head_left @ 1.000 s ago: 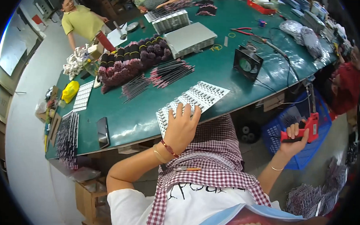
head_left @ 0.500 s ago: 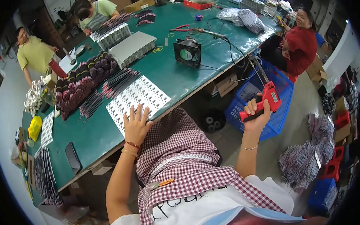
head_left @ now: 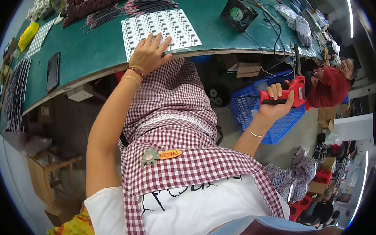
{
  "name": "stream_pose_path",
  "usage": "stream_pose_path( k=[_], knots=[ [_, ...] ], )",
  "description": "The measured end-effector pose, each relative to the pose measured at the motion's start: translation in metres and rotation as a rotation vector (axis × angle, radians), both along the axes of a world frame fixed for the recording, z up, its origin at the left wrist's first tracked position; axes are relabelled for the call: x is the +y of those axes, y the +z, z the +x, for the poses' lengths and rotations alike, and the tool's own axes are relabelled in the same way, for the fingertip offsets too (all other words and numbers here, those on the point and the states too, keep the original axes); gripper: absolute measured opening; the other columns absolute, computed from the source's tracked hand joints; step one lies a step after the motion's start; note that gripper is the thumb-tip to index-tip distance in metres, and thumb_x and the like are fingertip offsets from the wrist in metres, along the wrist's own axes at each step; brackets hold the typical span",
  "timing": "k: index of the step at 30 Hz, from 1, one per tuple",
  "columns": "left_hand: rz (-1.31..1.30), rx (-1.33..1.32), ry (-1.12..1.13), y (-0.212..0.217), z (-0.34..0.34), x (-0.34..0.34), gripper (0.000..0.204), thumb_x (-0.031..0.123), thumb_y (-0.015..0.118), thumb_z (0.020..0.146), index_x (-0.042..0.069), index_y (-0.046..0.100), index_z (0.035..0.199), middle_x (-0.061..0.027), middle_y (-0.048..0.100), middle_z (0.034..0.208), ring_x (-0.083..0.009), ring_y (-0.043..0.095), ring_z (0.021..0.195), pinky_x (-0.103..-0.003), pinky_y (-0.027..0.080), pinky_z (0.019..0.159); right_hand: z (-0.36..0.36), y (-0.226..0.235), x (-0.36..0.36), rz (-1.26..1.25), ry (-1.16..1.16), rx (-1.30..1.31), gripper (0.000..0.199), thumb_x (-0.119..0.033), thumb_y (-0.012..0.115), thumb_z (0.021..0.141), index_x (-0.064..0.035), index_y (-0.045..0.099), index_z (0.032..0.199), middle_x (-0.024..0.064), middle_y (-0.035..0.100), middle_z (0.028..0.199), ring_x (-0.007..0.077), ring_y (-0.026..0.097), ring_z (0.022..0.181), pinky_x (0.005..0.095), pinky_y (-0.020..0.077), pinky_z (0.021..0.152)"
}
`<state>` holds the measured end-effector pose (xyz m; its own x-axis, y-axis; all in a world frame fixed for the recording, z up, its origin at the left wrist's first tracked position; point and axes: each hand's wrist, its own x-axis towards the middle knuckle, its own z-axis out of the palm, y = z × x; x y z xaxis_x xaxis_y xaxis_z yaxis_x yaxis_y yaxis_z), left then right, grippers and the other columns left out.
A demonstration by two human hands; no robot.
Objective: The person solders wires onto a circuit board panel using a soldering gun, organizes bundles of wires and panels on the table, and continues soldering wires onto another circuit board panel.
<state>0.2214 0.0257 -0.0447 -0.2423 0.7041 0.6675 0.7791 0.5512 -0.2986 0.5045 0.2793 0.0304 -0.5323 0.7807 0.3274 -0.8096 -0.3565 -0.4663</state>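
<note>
A white panel (head_left: 181, 31) with rows of small dark parts lies at the table's near edge. My left hand (head_left: 149, 55) rests flat on its near left part, fingers stretched out. Off to the right, beyond the table edge, my right hand (head_left: 277, 105) grips a red soldering gun (head_left: 298, 89) by its handle, fingers wrapped round it. The gun's tip points up and away from me, well apart from the panel. Behind the panel lie loose wires (head_left: 147, 5) with pinkish-red ends, and more dark wires (head_left: 101, 17) sit to their left.
A square black fan (head_left: 238, 14) stands right of the panel on the green table (head_left: 88, 41), with cables nearby. A black phone (head_left: 53, 71) lies at left. Below the gun is a blue crate (head_left: 243, 107). A person in red (head_left: 330, 88) sits at right.
My view has tilted down and turned, so the table sits higher in the picture. The left hand stays on the panel; the right still holds the soldering gun, now pointing more upright in view.
</note>
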Motion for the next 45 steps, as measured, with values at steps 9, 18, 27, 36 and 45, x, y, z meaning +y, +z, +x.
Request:
stream_pose_path(
  k=[9, 18, 27, 36, 45],
  knots=[
    [-0.024, -0.006, 0.060, 0.000, 0.012, -0.004, 0.058, 0.057, 0.047, 0.085, 0.015, 0.054, 0.125, -0.0101, 0.061, 0.115, -0.0259, 0.058, 0.103, -0.034, 0.049, 0.083, -0.024, 0.011, 0.000, -0.001, 0.133, 0.006, 0.033, -0.028, 0.051, 0.088, -0.0016, 0.049, 0.108, 0.0024, 0.039, 0.060, 0.0106, 0.036, 0.051, 0.0235, 0.0329, 0.048],
    [-0.106, -0.335, 0.115, 0.032, 0.043, -0.025, 0.061, 0.050, 0.053, 0.081, 0.017, 0.046, 0.131, -0.0111, 0.052, 0.125, -0.0285, 0.050, 0.114, -0.045, 0.036, 0.094, -0.028, 0.005, 0.023, -0.090, 0.187, 0.010, 0.036, -0.028, 0.052, 0.089, 0.0005, 0.048, 0.110, 0.0019, 0.036, 0.060, 0.0092, 0.033, 0.051, 0.0225, 0.0308, 0.047],
    [-0.102, -0.264, 0.330, 0.124, -0.092, -0.046, 0.039, 0.022, 0.058, 0.080, 0.016, 0.055, 0.118, -0.0040, 0.058, 0.110, -0.0221, 0.052, 0.105, -0.040, 0.041, 0.085, 0.001, -0.002, 0.066, -0.104, 0.031, -0.116, 0.036, -0.026, 0.047, 0.093, 0.0022, 0.043, 0.116, 0.0026, 0.036, 0.063, 0.0091, 0.032, 0.050, 0.0217, 0.0317, 0.046],
    [0.149, -0.592, 0.552, 0.148, -0.319, -0.010, 0.041, 0.037, 0.053, 0.086, 0.002, 0.065, 0.101, -0.0193, 0.065, 0.096, -0.0368, 0.061, 0.093, -0.042, 0.048, 0.083, -0.047, 0.028, 0.051, -0.098, -0.125, -0.224, 0.036, -0.025, 0.047, 0.093, 0.0028, 0.043, 0.116, 0.0026, 0.036, 0.063, 0.0094, 0.032, 0.050, 0.0220, 0.0306, 0.047],
    [0.347, -1.644, 0.548, 0.111, -0.425, -0.050, 0.037, 0.047, 0.072, 0.068, 0.014, 0.057, 0.073, 0.0003, 0.042, 0.060, -0.0130, 0.041, 0.049, -0.026, 0.038, 0.047, -0.065, 0.058, 0.086, -0.085, -0.317, -0.541, 0.033, -0.035, 0.052, 0.092, -0.0060, 0.049, 0.107, 0.0086, 0.055, 0.077, 0.0111, 0.047, 0.058, 0.0257, 0.0421, 0.056]
  ],
)
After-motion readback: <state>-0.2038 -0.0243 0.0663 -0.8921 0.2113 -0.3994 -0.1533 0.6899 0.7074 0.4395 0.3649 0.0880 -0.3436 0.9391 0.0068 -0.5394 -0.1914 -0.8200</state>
